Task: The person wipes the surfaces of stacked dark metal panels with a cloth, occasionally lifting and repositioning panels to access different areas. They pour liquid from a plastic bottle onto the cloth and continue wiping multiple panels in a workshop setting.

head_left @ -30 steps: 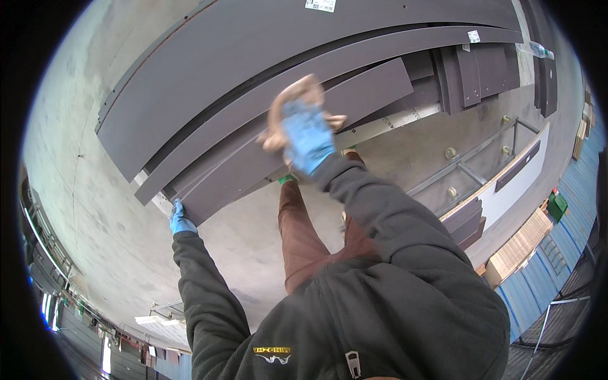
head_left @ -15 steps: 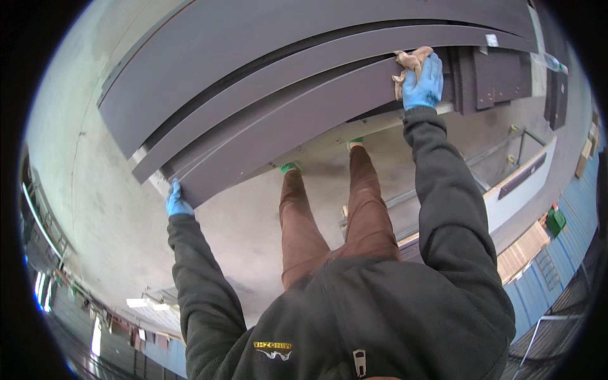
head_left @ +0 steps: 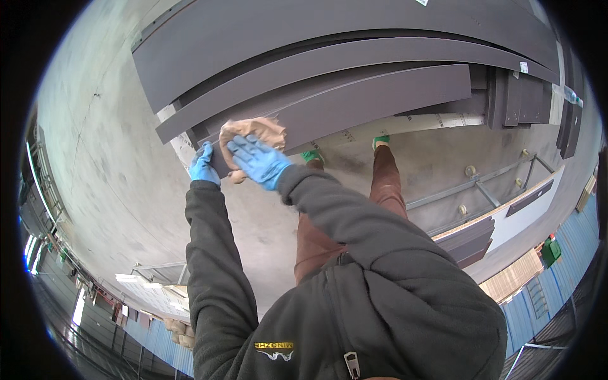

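A long dark grey panel (head_left: 380,96) lies in front of me, nearest of several similar ones. My left hand (head_left: 204,167), in a blue glove, grips its left end, with the thumb over the top edge; the underside is hidden. Beside it, my right hand (head_left: 258,162), also gloved in blue, holds a crumpled tan cloth (head_left: 271,131) against the panel's face. The fingers of this hand lie extended over the cloth, which covers part of the panel near its left end.
Behind lie a narrow grey strip (head_left: 354,52) and a wide grey board (head_left: 266,35). Smaller dark panels (head_left: 522,98) are stacked at the right, near a plastic bottle (head_left: 572,96). A wheeled metal frame (head_left: 484,190) stands to my right on the concrete floor (head_left: 120,158).
My right hand has swept the cloth from the panel's right end to its left end, beside my left hand. My left hand keeps its hold. The whole view has shifted somewhat.
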Available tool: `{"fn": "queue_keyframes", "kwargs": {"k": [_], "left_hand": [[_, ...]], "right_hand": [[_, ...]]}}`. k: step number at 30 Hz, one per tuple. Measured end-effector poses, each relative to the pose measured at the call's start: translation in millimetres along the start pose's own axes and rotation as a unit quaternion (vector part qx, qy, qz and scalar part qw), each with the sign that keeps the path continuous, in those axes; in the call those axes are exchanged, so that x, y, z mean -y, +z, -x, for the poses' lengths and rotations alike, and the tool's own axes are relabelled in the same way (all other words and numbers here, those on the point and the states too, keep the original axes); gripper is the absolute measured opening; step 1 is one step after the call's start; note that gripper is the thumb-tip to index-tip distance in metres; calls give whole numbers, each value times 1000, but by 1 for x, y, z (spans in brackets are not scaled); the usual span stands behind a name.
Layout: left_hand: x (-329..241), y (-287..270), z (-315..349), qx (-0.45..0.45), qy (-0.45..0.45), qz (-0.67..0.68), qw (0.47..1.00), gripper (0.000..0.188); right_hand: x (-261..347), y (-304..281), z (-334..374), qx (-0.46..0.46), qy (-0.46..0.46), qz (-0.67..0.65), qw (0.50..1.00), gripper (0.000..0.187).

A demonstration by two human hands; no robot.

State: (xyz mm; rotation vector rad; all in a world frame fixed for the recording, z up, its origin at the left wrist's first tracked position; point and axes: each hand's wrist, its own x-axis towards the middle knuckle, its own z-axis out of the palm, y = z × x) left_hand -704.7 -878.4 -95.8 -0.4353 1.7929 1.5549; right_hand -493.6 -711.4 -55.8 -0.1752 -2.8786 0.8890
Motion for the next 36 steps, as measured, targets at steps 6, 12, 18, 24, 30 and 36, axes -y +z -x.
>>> {"fn": "queue_keyframes", "kwargs": {"k": [6, 12, 18, 24, 30, 36], "left_hand": [[6, 6, 5, -2, 28, 15, 999, 23], [3, 17, 10, -6, 22, -5, 1000, 27], [-8, 15, 16, 45, -14, 33, 998, 35], [-40, 1, 18, 127, -202, 73, 968, 91], [-38, -3, 28, 133, -75, 36, 988, 90], [-45, -1, 31, 159, -65, 87, 981, 86]], "right_hand": [[-147, -97, 139, -41, 184, 100, 977, 52], [-210, -146, 180, -233, 347, 241, 876, 59], [-84, -42, 73, -80, 221, 98, 967, 78], [20, 19, -40, 18, -62, 91, 994, 72], [45, 52, -75, -66, -144, 141, 977, 50], [44, 48, -81, -60, -139, 128, 980, 44]]}}
